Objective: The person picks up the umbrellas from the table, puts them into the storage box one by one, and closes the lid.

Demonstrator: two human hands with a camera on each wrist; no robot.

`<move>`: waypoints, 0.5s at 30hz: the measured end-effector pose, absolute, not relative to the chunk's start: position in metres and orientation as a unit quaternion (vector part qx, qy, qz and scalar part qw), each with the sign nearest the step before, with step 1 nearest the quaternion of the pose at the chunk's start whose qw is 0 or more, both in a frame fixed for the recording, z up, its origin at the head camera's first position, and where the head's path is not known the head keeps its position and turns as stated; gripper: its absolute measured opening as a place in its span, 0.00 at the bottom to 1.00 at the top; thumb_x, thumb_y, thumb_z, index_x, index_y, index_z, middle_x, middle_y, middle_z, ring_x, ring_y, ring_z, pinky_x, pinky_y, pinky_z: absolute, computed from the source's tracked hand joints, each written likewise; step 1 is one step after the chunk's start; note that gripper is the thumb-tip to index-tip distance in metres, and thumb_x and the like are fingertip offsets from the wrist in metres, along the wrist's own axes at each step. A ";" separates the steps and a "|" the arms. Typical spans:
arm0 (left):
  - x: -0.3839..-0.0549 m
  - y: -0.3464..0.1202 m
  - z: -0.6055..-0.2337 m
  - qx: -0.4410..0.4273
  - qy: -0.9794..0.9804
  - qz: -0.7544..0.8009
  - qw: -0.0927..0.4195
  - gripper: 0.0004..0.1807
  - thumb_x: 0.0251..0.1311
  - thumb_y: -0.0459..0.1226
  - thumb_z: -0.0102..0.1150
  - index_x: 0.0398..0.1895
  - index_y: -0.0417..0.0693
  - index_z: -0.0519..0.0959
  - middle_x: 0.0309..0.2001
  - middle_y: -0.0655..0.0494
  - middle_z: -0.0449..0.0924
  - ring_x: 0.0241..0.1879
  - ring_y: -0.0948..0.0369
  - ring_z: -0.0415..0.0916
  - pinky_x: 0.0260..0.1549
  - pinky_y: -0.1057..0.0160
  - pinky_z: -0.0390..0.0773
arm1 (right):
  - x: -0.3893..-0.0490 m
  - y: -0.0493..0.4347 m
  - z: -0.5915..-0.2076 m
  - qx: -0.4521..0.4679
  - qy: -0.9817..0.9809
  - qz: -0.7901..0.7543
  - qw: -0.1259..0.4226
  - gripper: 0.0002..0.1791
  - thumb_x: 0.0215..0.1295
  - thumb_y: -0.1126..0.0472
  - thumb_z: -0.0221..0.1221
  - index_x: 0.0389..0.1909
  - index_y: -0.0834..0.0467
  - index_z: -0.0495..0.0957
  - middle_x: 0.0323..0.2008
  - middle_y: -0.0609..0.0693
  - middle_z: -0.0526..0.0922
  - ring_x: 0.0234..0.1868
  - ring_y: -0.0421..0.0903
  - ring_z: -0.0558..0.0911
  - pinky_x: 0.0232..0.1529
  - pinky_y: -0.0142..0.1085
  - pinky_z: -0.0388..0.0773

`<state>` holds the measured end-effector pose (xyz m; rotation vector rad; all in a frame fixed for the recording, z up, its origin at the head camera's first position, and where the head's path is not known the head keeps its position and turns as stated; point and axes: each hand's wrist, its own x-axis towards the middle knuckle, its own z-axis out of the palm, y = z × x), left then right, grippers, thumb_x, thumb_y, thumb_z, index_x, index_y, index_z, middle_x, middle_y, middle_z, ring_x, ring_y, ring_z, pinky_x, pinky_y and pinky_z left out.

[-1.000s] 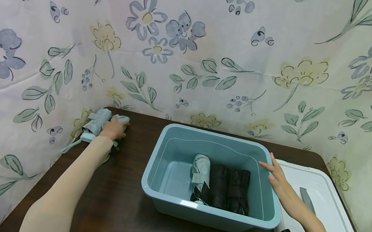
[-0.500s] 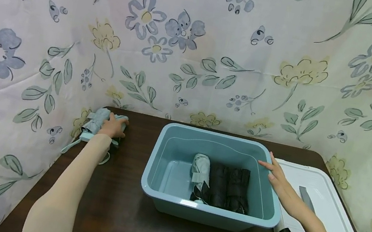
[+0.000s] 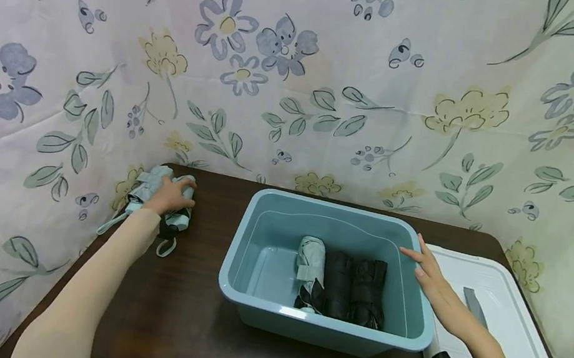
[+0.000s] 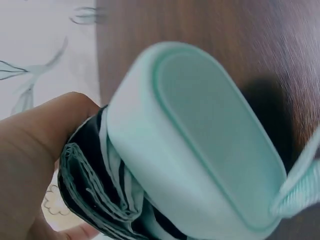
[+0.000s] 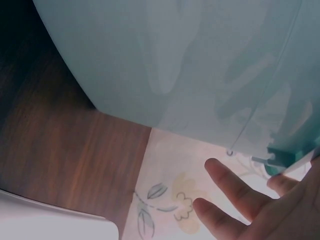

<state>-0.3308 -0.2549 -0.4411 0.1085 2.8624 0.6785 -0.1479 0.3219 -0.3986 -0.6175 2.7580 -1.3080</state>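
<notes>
My left hand grips a folded mint umbrella at the back left of the table. Its smooth oval handle end and cord loop fill the left wrist view, with the fingers around the folded cloth. Right beside it lies another pale blue-green folded umbrella, partly behind the hand. My right hand rests at the right rim of a blue-green plastic bin, fingers fairly straight. Inside the bin, a pale folded umbrella lies left of two black folded bundles.
A white plastic lid or box with a grey strip and a black latch lies right of the bin, under my right forearm. Flowered cloth hangs behind and beside the dark wooden table.
My left hand has shifted slightly left and toward me, and the gripped umbrella has tilted, so its handle end and cord loop show more. The right hand and bin stay put.
</notes>
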 end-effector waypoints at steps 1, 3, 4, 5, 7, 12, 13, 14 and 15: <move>-0.330 -0.255 -0.440 0.040 0.965 0.238 0.098 0.29 0.60 0.44 0.53 0.63 0.45 0.63 0.63 0.17 0.30 0.53 0.26 0.57 0.38 0.40 0.70 | -0.148 0.322 -0.399 -0.198 0.885 -0.420 0.014 0.24 0.75 0.57 0.34 0.70 0.53 0.54 0.73 0.48 0.29 0.70 0.63 0.31 0.49 0.76 0.37; -0.330 -0.256 -0.438 0.046 0.962 0.251 0.098 0.29 0.60 0.45 0.52 0.64 0.45 0.62 0.62 0.16 0.32 0.56 0.26 0.53 0.40 0.39 0.69 | -0.148 0.321 -0.399 -0.195 0.887 -0.419 0.014 0.24 0.75 0.57 0.34 0.70 0.53 0.55 0.73 0.48 0.29 0.70 0.64 0.31 0.49 0.76 0.37; -0.329 -0.256 -0.437 0.048 0.960 0.258 0.096 0.30 0.60 0.45 0.52 0.64 0.44 0.62 0.62 0.16 0.34 0.57 0.27 0.52 0.40 0.39 0.68 | -0.148 0.321 -0.400 -0.195 0.887 -0.419 0.015 0.24 0.75 0.57 0.34 0.70 0.53 0.55 0.73 0.49 0.29 0.70 0.64 0.31 0.49 0.77 0.37; -0.328 -0.256 -0.435 0.048 0.958 0.267 0.097 0.30 0.60 0.45 0.52 0.64 0.45 0.61 0.62 0.16 0.35 0.56 0.28 0.52 0.39 0.40 0.68 | -0.148 0.321 -0.400 -0.194 0.887 -0.419 0.014 0.24 0.75 0.57 0.34 0.69 0.53 0.55 0.73 0.49 0.29 0.71 0.64 0.31 0.49 0.76 0.37; -0.326 -0.256 -0.431 0.046 0.952 0.284 0.103 0.30 0.60 0.45 0.52 0.65 0.46 0.60 0.62 0.17 0.35 0.53 0.31 0.55 0.36 0.42 0.69 | -0.148 0.321 -0.401 -0.191 0.888 -0.418 0.012 0.24 0.75 0.56 0.34 0.69 0.54 0.55 0.73 0.48 0.29 0.71 0.63 0.31 0.50 0.76 0.37; -0.317 -0.252 -0.419 0.058 0.940 0.318 0.105 0.30 0.62 0.45 0.53 0.65 0.45 0.61 0.65 0.22 0.40 0.61 0.28 0.41 0.45 0.38 0.65 | -0.149 0.322 -0.400 -0.196 0.887 -0.418 0.011 0.24 0.75 0.56 0.34 0.69 0.55 0.55 0.73 0.48 0.29 0.71 0.63 0.31 0.49 0.76 0.37; -0.315 -0.251 -0.416 0.061 0.938 0.324 0.105 0.30 0.62 0.45 0.53 0.64 0.44 0.61 0.66 0.24 0.41 0.64 0.28 0.34 0.49 0.35 0.61 | -0.149 0.322 -0.400 -0.199 0.886 -0.419 0.012 0.24 0.75 0.56 0.34 0.70 0.55 0.54 0.73 0.48 0.29 0.70 0.63 0.30 0.49 0.76 0.37; -0.313 -0.250 -0.414 0.061 0.935 0.333 0.108 0.30 0.62 0.45 0.54 0.64 0.44 0.61 0.67 0.26 0.42 0.65 0.29 0.29 0.51 0.34 0.59 | -0.149 0.322 -0.399 -0.200 0.885 -0.420 0.013 0.24 0.75 0.57 0.34 0.70 0.55 0.54 0.73 0.48 0.28 0.70 0.63 0.30 0.49 0.76 0.37; -0.311 -0.250 -0.412 0.058 0.931 0.343 0.113 0.30 0.62 0.46 0.54 0.65 0.45 0.61 0.69 0.28 0.41 0.66 0.30 0.27 0.52 0.34 0.59 | -0.149 0.321 -0.399 -0.200 0.885 -0.420 0.014 0.24 0.75 0.57 0.34 0.70 0.54 0.54 0.73 0.48 0.28 0.70 0.64 0.30 0.49 0.76 0.37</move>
